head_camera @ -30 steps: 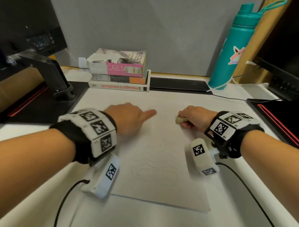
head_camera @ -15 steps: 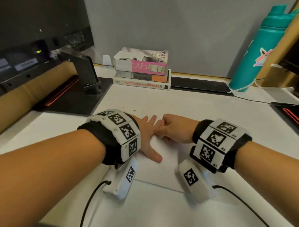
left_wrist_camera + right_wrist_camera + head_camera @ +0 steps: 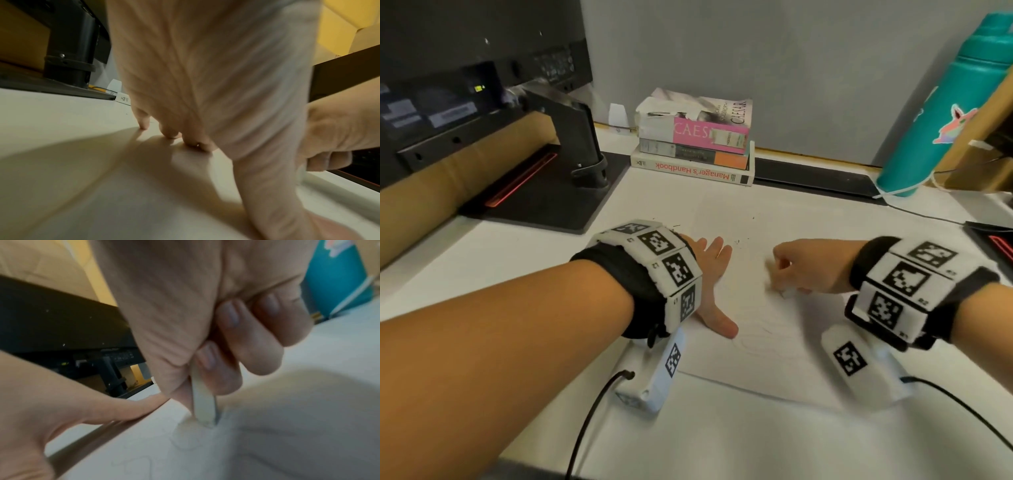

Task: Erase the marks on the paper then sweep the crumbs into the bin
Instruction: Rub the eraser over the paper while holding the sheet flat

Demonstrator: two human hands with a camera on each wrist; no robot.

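A white sheet of paper (image 3: 763,346) lies on the desk with faint pencil lines (image 3: 760,334) near its middle. My left hand (image 3: 714,274) lies flat on the paper's left part, fingers spread and thumb out; in the left wrist view its fingertips (image 3: 170,133) press the sheet. My right hand (image 3: 796,270) is curled around a pale eraser (image 3: 202,402), whose lower end touches the paper (image 3: 267,434) over faint marks. A few dark crumbs (image 3: 738,240) lie on the paper beyond my hands. No bin is in view.
A stack of books (image 3: 697,137) stands at the back of the desk. A teal water bottle (image 3: 945,109) stands at the back right. A black monitor stand (image 3: 575,147) sits at the left on a dark base. Black cables trail from both wrist cameras.
My right hand has moved right, away from my left hand, with the eraser on the paper. My left hand stays spread flat. The head view has shifted.
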